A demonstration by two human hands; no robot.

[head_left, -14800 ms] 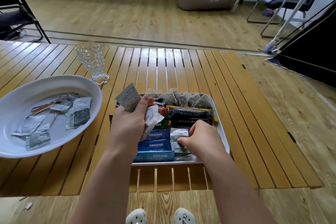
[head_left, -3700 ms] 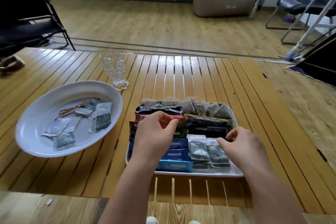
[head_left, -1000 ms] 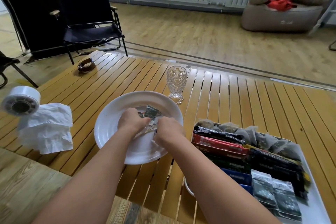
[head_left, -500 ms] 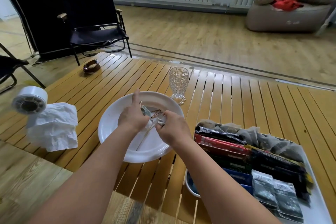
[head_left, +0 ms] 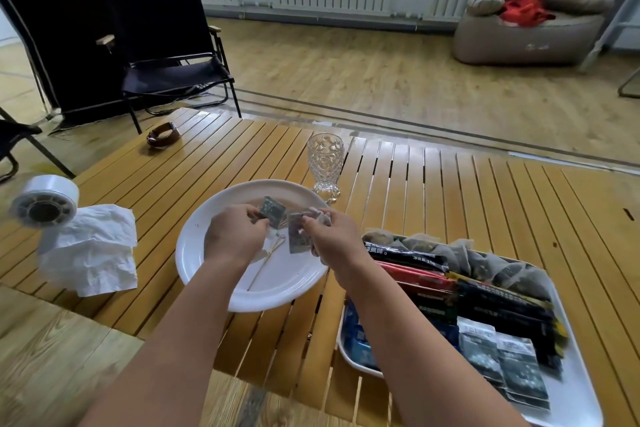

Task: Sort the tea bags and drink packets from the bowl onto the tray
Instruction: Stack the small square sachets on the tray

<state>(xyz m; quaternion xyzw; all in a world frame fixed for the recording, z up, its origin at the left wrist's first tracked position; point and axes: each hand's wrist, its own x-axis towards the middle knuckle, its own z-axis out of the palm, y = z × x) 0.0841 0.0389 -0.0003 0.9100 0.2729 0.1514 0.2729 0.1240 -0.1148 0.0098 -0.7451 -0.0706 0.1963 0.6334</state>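
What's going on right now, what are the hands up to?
Left hand grips a packet; right hand grips another packet. Both over the bowl. Tray nearly full. Nothing blocking.

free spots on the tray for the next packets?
Bare strip along the tray's right rim, beside the dark sachets. Rest is packed: pyramid bags at back, sticks mid, blue packets at the left edge.

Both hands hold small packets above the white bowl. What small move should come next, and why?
Probably carry them right to the tray. The left hand pinches one packet and the right hand grips another grey packet above the bowl, where only thin sticks show, and matching packets lie at the tray's near end.
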